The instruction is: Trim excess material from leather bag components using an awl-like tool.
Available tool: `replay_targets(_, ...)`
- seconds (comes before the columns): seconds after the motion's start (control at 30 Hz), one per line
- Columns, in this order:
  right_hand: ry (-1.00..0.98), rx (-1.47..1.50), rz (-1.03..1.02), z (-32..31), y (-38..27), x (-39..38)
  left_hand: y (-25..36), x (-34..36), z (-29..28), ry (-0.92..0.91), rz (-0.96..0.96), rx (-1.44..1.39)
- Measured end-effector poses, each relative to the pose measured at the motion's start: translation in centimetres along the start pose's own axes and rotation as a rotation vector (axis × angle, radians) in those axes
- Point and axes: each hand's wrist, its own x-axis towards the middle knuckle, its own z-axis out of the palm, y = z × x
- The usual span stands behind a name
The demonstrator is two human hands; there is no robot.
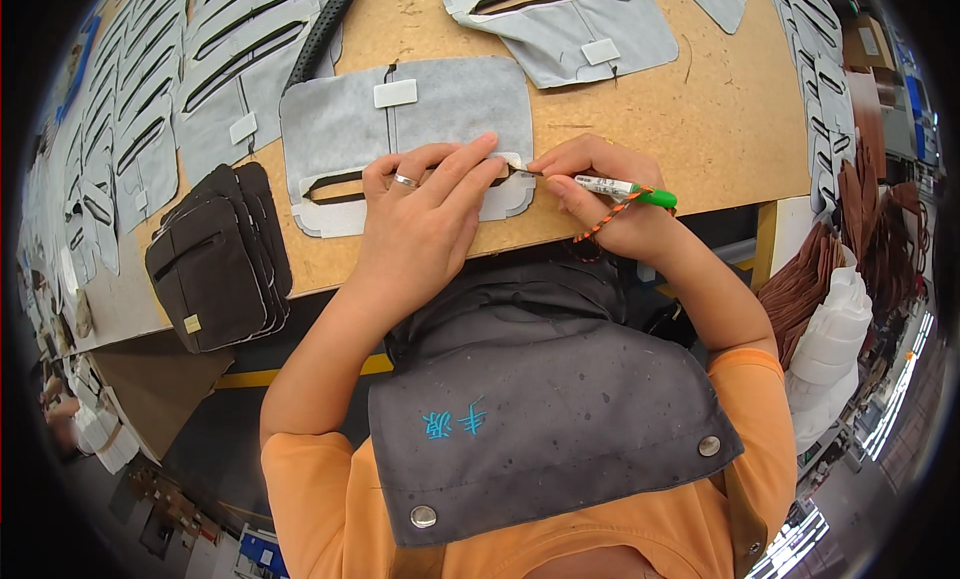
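Observation:
A grey fabric panel (335,114) lies flat at the table's near edge, with a long dark-edged slot across its lower part and a white tab (395,93) above. My left hand (430,194) rests on the panel over the slot, fingers stretched out, a ring on one finger. My right hand (620,194) grips a pen-like tool (605,187) with a white printed barrel, a green end and a thin dark tip. That tip meets the panel at the slot's right end, close to my left fingertips. An orange-and-black cord (607,219) hangs at the tool.
Stacked dark brown pieces (215,259) sit at the table's left front. More slotted grey panels (570,39) lie at the back and in rows on the left (150,99). A black textured tube (325,34) stands behind the panel. Brown strips (800,284) hang at the right.

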Motion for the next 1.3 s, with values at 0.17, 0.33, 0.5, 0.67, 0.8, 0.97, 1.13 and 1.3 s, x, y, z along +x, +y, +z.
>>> replay_targets(0.17, -0.014, 0.201, 0.288, -0.8, 0.0, -0.3, 0.3, -0.1, -0.4, -0.008, 0.0, 0.146)
replay_targets(0.33, 0.027, 0.113, 0.12, -0.5, 0.5, -0.5, -0.1, -0.4, 0.0, -0.041, -0.01, 0.161)
replay_targets(0.5, 0.004, 0.088, 0.122, -0.7, 0.3, -0.1, 0.0, -0.3, -0.5, -0.046, 0.022, 0.13)
replay_targets(0.67, -0.024, 0.268, 0.213, -1.2, 0.1, 0.8, 0.0, 0.2, -0.5, -0.053, -0.02, 0.002)
replay_targets(0.8, -0.108, 0.301, 0.284, -1.3, 0.1, 1.9, -0.5, 0.8, -1.2, -0.134, 0.037, -0.107)
replay_targets(0.97, -0.212, 0.164, 0.269, -1.6, 0.2, 3.6, -1.1, 1.0, -1.1, -0.16, 0.1, -0.12)
replay_targets(1.13, -0.33, 0.085, 0.306, -2.3, -0.7, 5.1, -1.1, 0.9, -0.8, -0.13, 0.122, -0.073)
replay_targets(1.3, -0.384, 0.029, 0.204, -2.3, -0.1, 4.7, -0.8, 1.0, -0.7, -0.133, 0.076, -0.096)
